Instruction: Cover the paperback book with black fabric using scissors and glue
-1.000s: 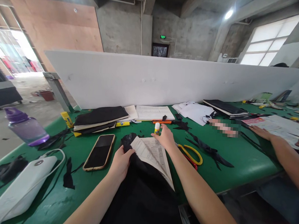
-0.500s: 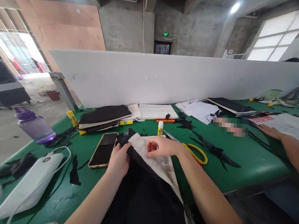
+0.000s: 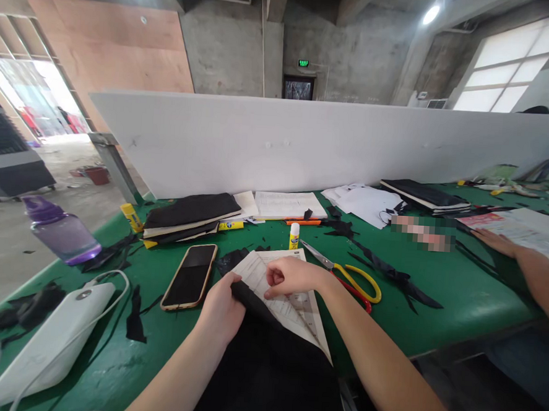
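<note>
My left hand [image 3: 225, 307] pinches the edge of a black sheet [image 3: 273, 379] together with the corner of a printed paper [image 3: 258, 273]. Over the paper, my right hand [image 3: 291, 277] has its fingers curled; whether they hold anything is hidden. Beneath lies another printed page [image 3: 316, 320]. A glue stick [image 3: 294, 236] stands upright just beyond my right hand. Scissors with yellow and red handles [image 3: 358, 282] lie to its right. Left of my left hand rests a phone [image 3: 189, 277].
On the green table [image 3: 411, 325] are a white power bank [image 3: 52, 344] with a cable, a purple bottle [image 3: 65, 233], stacked black-covered books [image 3: 193, 213] and black scraps [image 3: 391, 271]. Another person's hand [image 3: 495, 241] rests at the right. A white partition [image 3: 278, 144] stands behind.
The black sheet's top edge, with my left hand on it, has come down and slightly right. More of the printed paper shows. My right hand has shifted slightly left and down.
</note>
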A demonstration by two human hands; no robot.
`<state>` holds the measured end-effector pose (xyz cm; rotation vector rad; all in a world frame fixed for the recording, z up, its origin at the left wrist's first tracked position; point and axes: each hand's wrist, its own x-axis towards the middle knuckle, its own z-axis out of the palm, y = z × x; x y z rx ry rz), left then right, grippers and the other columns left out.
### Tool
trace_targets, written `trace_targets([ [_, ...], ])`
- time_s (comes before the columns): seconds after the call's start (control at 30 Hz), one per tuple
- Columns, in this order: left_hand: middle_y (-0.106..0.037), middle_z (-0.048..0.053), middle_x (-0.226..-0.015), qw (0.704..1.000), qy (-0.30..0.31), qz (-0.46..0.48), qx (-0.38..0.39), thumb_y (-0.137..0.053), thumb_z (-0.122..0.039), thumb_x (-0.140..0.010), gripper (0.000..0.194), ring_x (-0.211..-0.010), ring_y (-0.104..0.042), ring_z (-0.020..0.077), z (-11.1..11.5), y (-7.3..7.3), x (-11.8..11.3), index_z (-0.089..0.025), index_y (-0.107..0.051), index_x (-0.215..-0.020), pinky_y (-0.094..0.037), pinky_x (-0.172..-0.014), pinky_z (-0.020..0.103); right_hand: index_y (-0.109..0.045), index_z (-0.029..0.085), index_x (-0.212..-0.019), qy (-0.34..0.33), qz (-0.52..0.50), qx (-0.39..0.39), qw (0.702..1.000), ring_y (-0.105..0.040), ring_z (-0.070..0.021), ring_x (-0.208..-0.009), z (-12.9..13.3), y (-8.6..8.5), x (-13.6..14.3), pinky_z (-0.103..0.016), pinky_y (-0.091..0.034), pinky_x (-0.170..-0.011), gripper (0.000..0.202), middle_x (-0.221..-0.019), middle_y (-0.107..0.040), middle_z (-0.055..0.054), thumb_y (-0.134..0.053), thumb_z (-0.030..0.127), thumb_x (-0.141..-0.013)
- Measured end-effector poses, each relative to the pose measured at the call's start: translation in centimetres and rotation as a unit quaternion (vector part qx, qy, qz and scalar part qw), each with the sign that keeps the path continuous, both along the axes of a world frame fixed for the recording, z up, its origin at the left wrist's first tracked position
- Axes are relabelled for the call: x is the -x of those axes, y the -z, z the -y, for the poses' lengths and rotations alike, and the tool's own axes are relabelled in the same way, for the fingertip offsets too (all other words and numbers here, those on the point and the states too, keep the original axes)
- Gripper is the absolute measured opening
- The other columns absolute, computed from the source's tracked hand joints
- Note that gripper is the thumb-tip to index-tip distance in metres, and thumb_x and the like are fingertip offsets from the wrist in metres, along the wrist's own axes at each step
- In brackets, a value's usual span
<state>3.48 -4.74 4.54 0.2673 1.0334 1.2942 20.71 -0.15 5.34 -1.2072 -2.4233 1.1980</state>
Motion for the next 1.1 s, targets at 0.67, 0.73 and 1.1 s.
trace_targets([
  [0.67, -0.065, 0.001, -0.070, 0.995, -0.080, -0.043, -0.028, -0.051, 0.002, -0.071, 0.026, -0.060, -0.064, 0.0130, 0.3, 0.6, 0.7, -0.017, -0.059, -0.087, -0.053, -0.062, 0.026, -0.063, 0.019, -0.098, -0.045, -0.177, -0.358, 0.916, -0.055, -0.0167, -0.089, 2.5, 0.1, 3.4, -0.030, -0.044, -0.084, 0.031, -0.093, -0.063, -0.004, -0.064, 0.045, -0.081],
  [0.73, -0.063, 0.001, -0.067, 0.995, -0.083, -0.044, -0.016, -0.051, 0.001, -0.071, 0.024, -0.059, -0.063, 0.0129, 0.4, 0.2, 0.8, -0.017, -0.058, -0.084, -0.052, -0.060, 0.025, -0.064, 0.018, -0.102, -0.094, -0.163, -0.400, 0.897, -0.054, -0.0183, -0.098, 2.6, 0.5, 3.8, -0.032, -0.042, -0.091, 0.038, -0.102, -0.064, -0.006, -0.064, 0.049, -0.080],
  [1.1, -0.057, 0.001, -0.063, 0.996, -0.075, -0.045, 0.030, -0.047, 0.002, -0.073, 0.020, -0.056, -0.058, 0.0120, 0.6, -0.2, 0.9, -0.018, -0.052, -0.074, -0.050, -0.061, 0.025, -0.062, 0.014, -0.102, -0.105, 0.023, -0.481, 0.870, -0.056, -0.0229, -0.090, 4.5, 0.7, 4.8, -0.036, -0.041, -0.081, 0.036, -0.096, -0.066, -0.009, -0.063, 0.041, -0.077],
])
